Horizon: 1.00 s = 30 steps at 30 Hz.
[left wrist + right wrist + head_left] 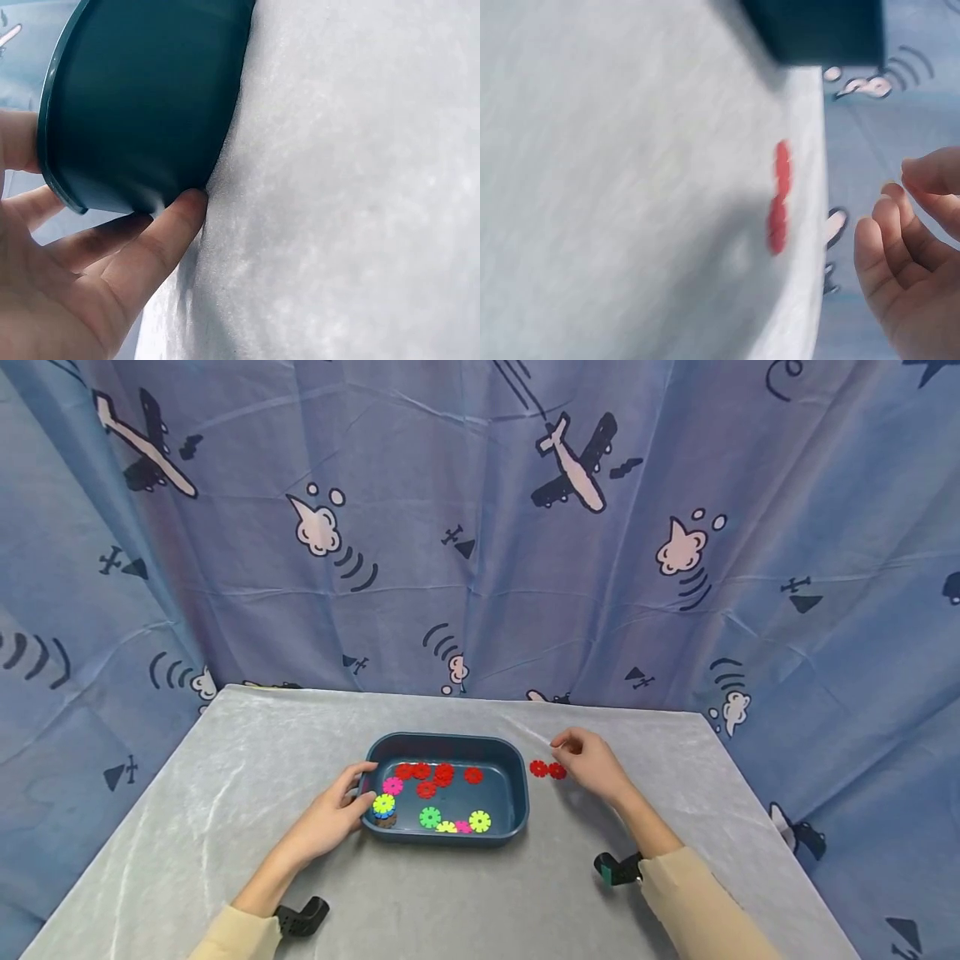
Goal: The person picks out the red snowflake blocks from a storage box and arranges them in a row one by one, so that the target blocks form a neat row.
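My left hand [332,814] grips the left end of a dark blue-green plastic tray [517,827], thumb over the rim and fingers against the outer wall. In the left wrist view its fingertips lie low on the tray's side [142,112], right by the tabletop. Inside the tray are several notched plastic discs: red discs [473,775], a green disc [430,817], yellow discs [480,821] and pink discs [392,786]. My right hand [592,766], fingers loosely bent and holding nothing visible, hovers above two red discs [781,199] that sit edge to edge right of the tray.
A pale grey cloth covers the table [450,902]. Behind it and at both sides hangs a blue curtain [480,568] printed with planes. Black wrist cameras [303,917] are strapped to both forearms, close over the table.
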Each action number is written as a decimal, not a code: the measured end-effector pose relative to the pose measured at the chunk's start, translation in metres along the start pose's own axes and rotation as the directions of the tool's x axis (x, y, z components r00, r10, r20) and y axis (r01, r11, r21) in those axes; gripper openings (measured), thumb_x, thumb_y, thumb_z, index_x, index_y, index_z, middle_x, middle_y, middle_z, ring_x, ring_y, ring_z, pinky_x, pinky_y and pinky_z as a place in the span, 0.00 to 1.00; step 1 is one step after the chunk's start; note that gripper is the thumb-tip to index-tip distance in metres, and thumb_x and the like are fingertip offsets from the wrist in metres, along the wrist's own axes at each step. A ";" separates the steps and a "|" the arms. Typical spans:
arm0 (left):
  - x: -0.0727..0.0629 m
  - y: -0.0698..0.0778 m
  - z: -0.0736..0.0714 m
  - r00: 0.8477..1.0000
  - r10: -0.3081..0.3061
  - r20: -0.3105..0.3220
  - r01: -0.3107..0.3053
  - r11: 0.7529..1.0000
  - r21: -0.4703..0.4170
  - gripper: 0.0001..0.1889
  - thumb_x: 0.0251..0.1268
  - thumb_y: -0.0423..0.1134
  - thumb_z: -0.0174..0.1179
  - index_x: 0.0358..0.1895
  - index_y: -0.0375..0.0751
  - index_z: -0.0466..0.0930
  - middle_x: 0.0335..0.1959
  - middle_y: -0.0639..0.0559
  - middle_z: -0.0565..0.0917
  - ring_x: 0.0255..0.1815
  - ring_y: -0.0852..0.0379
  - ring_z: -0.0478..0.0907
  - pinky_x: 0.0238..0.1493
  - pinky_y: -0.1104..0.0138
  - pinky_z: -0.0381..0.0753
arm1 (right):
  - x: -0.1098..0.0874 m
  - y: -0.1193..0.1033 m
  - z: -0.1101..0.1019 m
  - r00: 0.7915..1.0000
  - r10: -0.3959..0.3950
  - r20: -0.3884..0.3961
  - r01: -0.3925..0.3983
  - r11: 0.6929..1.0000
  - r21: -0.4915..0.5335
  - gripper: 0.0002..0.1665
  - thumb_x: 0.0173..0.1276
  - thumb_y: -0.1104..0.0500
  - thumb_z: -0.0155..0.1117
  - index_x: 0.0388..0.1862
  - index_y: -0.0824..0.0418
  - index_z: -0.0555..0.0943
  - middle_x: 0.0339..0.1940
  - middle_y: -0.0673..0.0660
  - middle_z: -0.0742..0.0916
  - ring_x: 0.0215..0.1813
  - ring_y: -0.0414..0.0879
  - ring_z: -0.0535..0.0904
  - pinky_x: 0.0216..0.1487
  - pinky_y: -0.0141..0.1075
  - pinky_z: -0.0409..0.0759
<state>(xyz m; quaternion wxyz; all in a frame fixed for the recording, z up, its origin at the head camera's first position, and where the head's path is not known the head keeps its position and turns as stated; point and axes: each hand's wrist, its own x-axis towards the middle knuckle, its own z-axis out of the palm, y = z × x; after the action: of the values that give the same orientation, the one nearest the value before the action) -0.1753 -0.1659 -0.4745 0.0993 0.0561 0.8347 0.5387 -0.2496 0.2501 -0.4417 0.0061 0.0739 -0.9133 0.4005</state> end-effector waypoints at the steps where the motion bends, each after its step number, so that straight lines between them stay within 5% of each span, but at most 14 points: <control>1: 0.000 0.000 0.000 1.000 0.000 -0.001 0.000 1.000 0.003 0.26 0.81 0.44 0.53 0.77 0.49 0.62 0.76 0.28 0.60 0.72 0.31 0.67 0.52 0.52 0.84 | -0.001 -0.005 0.000 1.000 -0.009 -0.005 0.009 1.000 0.005 0.09 0.73 0.62 0.63 0.47 0.67 0.82 0.33 0.56 0.84 0.34 0.49 0.77 0.37 0.40 0.76; 16: 0.002 -0.003 0.001 1.000 -0.004 -0.012 0.004 1.000 0.004 0.26 0.80 0.43 0.54 0.76 0.50 0.63 0.74 0.29 0.63 0.70 0.33 0.70 0.51 0.52 0.84 | -0.010 -0.067 0.014 0.994 -0.105 -0.026 0.106 0.993 0.054 0.06 0.72 0.61 0.66 0.45 0.61 0.84 0.37 0.55 0.86 0.39 0.48 0.81 0.40 0.40 0.80; 30: 0.002 -0.003 0.000 1.000 -0.011 -0.008 0.011 1.000 -0.016 0.26 0.80 0.44 0.54 0.76 0.50 0.63 0.74 0.30 0.64 0.70 0.35 0.70 0.51 0.54 0.84 | -0.008 -0.090 0.049 0.988 -0.152 0.024 0.150 0.987 0.059 0.03 0.71 0.63 0.68 0.42 0.60 0.84 0.34 0.52 0.84 0.36 0.46 0.78 0.41 0.38 0.79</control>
<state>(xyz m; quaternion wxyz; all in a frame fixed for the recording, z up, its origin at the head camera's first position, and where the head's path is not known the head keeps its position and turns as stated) -0.1774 -0.1667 -0.4774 0.0994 0.0484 0.8312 0.5449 -0.2265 0.1554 -0.4097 0.0214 0.1488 -0.8933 0.4237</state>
